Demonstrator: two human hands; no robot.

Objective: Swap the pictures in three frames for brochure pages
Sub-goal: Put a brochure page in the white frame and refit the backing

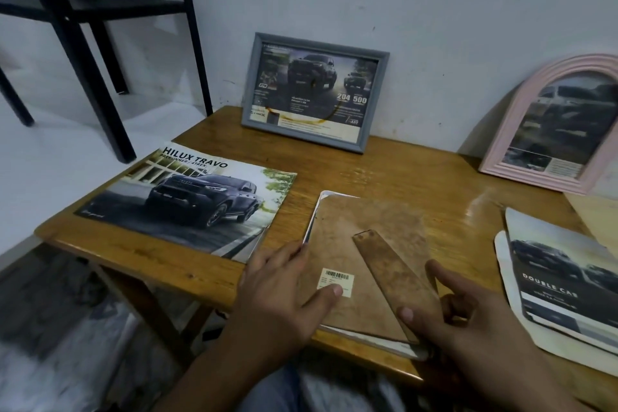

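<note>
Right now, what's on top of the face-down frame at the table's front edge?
On the face-down frame lie its brown stand, a barcode sticker, and both hands: left hand, right hand. Its front side is covered, so any picture inside can't be seen.

Taking the face-down frame [364,264] at the near edge of the desk [394,170] as landmark: bare desk lies open beyond it, up to the grey frame [314,92] leaning on the wall. To its left the brochure [190,199] lies flat, a narrow strip of wood between them. To its right a clear lane runs up to the pink arched frame [551,130], bounded by cut brochure pages [561,284]. The left hand [284,291] and right hand [468,308] cover its near corners.
</note>
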